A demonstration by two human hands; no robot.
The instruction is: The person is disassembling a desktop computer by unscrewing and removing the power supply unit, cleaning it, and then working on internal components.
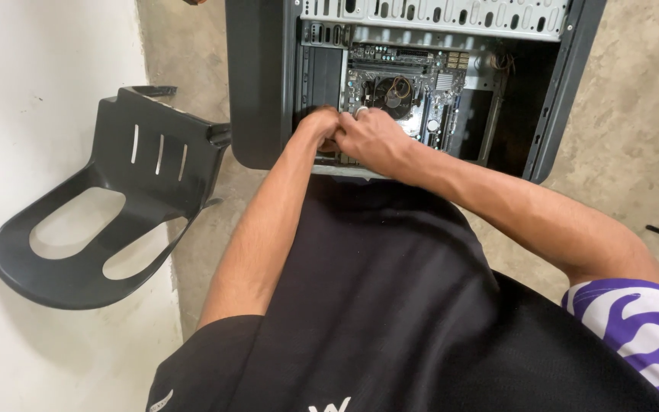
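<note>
While the concrete floor [634, 91] is filling the background, an open computer case [268, 84] is lying on it with its side panel off, dark outer shell on the left and right, perforated metal strip along the top edge. Beside it on the left, a black plastic chair [108, 221] is sitting tipped against a white wall [32, 69], slotted backrest toward the case. Person's black-clad lap is taking up the lower middle, purple-and-white striped sleeve [642, 328] showing at the lower right. Inside the case, a motherboard [421, 91] is sitting flat, round cooler fan [392, 93] near its centre. Both hands are working at the near lower-left edge of the board, pressed together. Left hand [318, 126] is curling closed, fingers tucked down into the case; cannot tell what it is gripping. Right hand [375, 141] is touching the left, fingers bent over the same spot, a pale ring [361, 111] on one finger; grip contents hidden.
</note>
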